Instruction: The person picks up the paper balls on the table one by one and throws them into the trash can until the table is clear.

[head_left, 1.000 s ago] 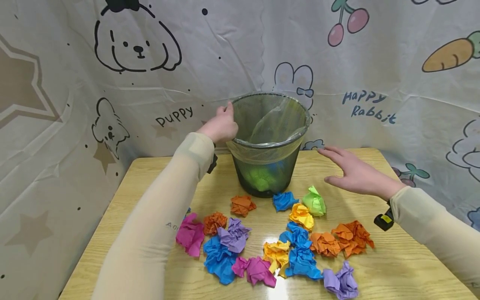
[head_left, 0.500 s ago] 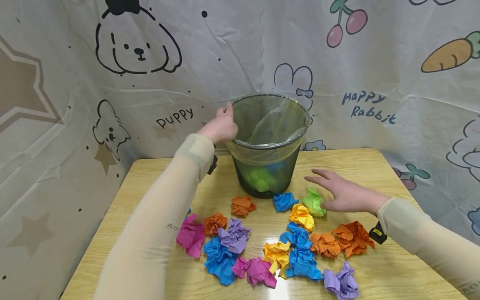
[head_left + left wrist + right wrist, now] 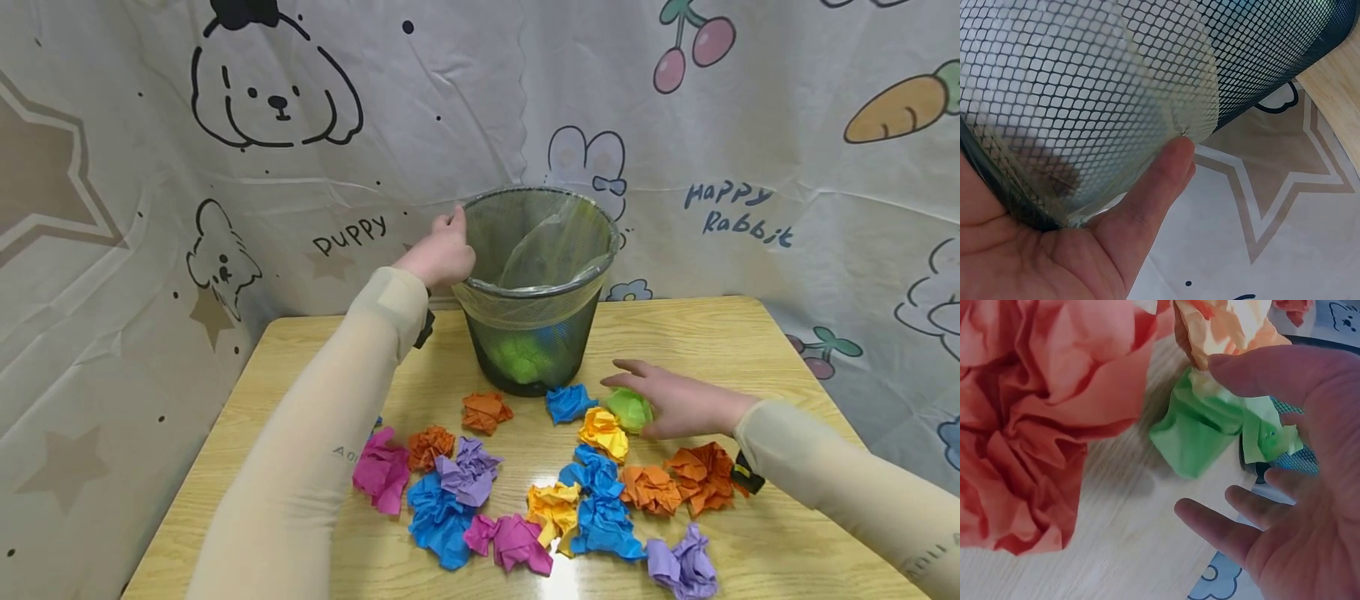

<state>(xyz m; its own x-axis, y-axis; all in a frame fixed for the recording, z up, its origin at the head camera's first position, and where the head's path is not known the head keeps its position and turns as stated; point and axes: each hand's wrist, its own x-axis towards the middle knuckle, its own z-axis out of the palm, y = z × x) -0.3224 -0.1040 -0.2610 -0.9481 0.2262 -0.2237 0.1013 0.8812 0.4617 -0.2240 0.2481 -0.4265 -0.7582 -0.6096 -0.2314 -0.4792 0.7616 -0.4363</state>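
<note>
My left hand (image 3: pixel 441 252) grips the left rim of a black mesh wastebasket (image 3: pixel 551 312) lined with a clear plastic bag. In the left wrist view its thumb (image 3: pixel 1163 178) lies along the outside of the mesh, while the palm meets the rim. To the right of the basket, my right hand (image 3: pixel 686 402) reaches over a crumpled light green paper ball (image 3: pixel 628 411). Seen from the right wrist, the fingers and thumb are spread around the green ball (image 3: pixel 1194 428), with space between hand and paper. Blue and yellow crumpled balls (image 3: pixel 602 433) lie just left of it.
Several more crumpled paper balls in orange (image 3: pixel 705 477), blue (image 3: pixel 441 521), pink (image 3: pixel 517 542) and purple (image 3: pixel 682 562) are scattered over the wooden table (image 3: pixel 787 533). Green and blue paper shows through the basket's mesh. A printed cloth (image 3: pixel 450 92) hangs behind the table.
My right hand has come down and to the left, from above the table to the green paper ball. The left hand has stayed on the basket's rim.
</note>
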